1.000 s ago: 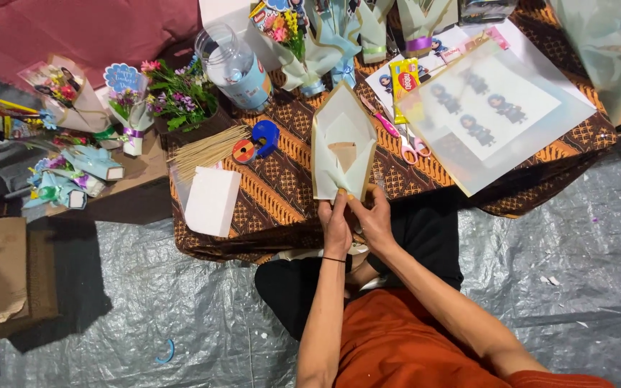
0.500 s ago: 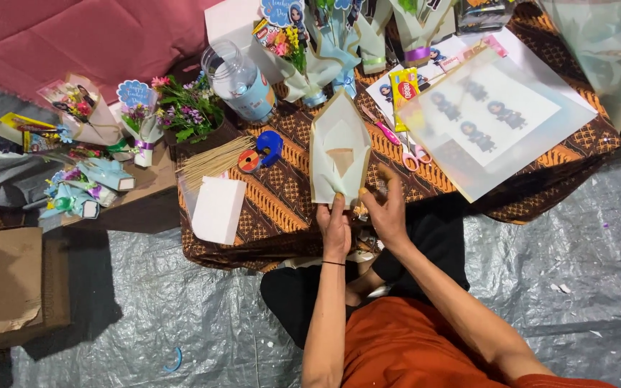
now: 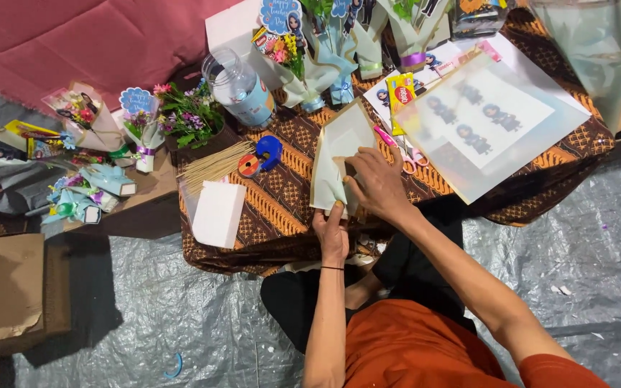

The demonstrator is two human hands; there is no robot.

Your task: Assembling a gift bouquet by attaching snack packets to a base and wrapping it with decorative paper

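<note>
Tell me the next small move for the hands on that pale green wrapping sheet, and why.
Probably press the fold flat with the right hand. The pale green wrapping sheet lies partly folded on the brown batik cloth, and the left hand already pins its lower edge.

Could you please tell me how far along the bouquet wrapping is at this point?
Done: wrapped bouquets stand at the table's back, more lie at the left. In hand: left hand and right hand fold a pale wrapper. Left: loose flowers and skewers unused.
</note>
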